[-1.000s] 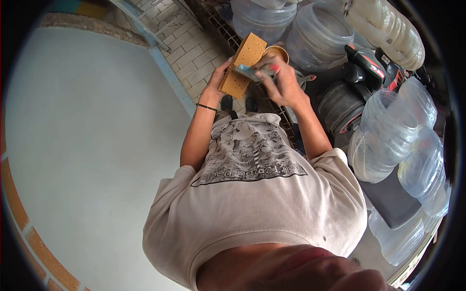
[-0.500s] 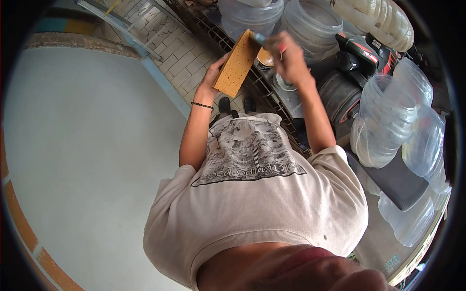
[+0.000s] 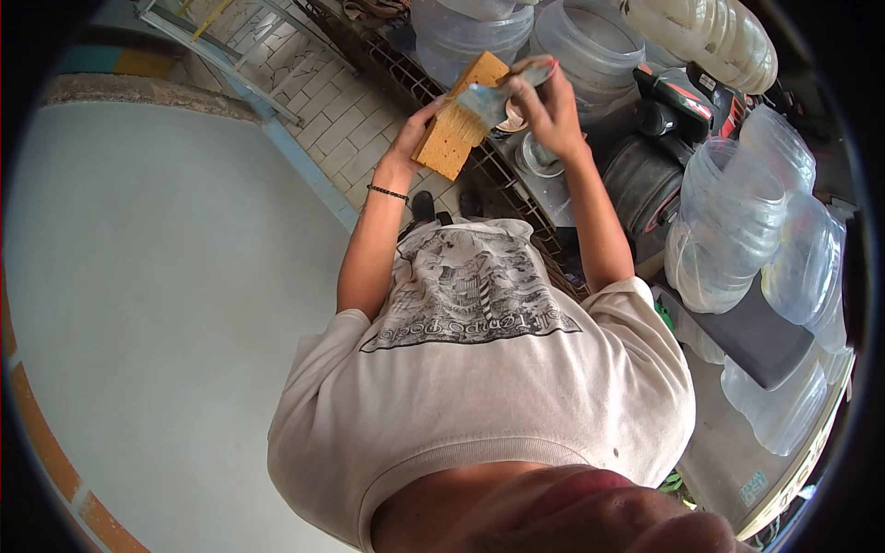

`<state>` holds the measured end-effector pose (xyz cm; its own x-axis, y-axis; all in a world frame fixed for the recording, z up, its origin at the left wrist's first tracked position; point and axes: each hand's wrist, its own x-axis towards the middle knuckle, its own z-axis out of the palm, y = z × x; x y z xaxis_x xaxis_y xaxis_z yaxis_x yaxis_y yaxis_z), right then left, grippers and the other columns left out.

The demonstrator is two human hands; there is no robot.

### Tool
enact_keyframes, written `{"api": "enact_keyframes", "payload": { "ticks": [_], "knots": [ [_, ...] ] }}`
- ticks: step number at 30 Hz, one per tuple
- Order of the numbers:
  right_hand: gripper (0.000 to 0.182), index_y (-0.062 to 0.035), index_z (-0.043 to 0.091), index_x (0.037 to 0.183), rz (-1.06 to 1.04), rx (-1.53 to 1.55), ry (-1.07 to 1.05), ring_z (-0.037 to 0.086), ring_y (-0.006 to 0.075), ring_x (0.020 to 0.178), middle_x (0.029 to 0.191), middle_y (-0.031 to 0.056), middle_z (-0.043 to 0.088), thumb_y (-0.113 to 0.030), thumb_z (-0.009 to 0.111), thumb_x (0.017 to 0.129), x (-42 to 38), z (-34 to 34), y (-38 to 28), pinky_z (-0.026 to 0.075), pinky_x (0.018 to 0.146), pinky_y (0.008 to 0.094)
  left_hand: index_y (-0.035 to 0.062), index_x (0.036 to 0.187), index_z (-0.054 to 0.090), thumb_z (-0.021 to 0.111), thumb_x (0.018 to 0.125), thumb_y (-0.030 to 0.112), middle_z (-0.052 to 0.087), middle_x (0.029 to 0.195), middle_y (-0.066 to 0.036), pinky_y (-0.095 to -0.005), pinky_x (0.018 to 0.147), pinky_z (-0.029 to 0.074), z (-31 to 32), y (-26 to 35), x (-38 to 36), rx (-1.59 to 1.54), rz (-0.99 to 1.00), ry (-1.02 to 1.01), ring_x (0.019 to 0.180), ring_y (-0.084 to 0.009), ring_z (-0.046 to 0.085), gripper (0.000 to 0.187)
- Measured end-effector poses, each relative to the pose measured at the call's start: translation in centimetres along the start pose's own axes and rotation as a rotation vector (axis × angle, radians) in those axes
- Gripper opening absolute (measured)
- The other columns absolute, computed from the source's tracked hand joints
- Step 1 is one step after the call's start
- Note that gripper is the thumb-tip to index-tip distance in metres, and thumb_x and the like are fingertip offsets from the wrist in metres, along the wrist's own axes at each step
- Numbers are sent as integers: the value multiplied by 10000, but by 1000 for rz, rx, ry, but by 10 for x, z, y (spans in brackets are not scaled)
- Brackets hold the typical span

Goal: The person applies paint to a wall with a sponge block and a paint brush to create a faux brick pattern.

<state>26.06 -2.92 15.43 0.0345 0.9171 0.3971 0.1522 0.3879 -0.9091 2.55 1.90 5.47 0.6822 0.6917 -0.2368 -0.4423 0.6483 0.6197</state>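
My left hand (image 3: 409,140) grips a yellow-orange, pitted brick (image 3: 442,157) along its left side and holds it up in front of me. In my right hand (image 3: 550,111) is a paintbrush (image 3: 477,103) with pale bristles and a worn bluish ferrule. Its bristles lie across the middle of the brick's broad face. Just below the right hand stand a clear round container (image 3: 538,157) and, partly behind the brush, an open tin (image 3: 513,118). The fingers behind the brick are hidden.
Cut clear plastic bottles (image 3: 728,221) and clear tubs (image 3: 590,41) crowd the bench on the right, beside a black-and-red power tool (image 3: 682,106). A wire rack (image 3: 516,189) edges the bench. A large grey panel (image 3: 166,276) fills the left.
The brush has moved from the brick's upper right edge down and left onto its face. The brick has shifted slightly right, and the right hand's motion blur is gone.
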Motion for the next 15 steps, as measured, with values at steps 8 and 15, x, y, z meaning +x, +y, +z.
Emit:
{"api": "enact_keyframes", "payload": {
  "ticks": [8, 15],
  "knots": [
    [171, 21, 608, 1093, -205, -256, 155, 686, 139, 753, 891, 94, 743, -110, 680, 1011, 46, -26, 17, 554, 697, 286, 97, 1489, 499, 481, 1087, 391, 668, 1296, -75, -342, 890, 602, -9, 8, -9, 58, 10, 9, 1086, -167, 703, 498],
    [180, -17, 655, 1062, -497, -384, 46, 703, 291, 816, 974, 135, 685, 49, 695, 899, 29, 6, -6, 561, 713, 353, 105, 1466, 511, 473, 1087, 387, 665, 1276, -89, -365, 908, 601, -5, 10, -15, -61, 82, 60, 1088, -196, 701, 474]
  ]
}}
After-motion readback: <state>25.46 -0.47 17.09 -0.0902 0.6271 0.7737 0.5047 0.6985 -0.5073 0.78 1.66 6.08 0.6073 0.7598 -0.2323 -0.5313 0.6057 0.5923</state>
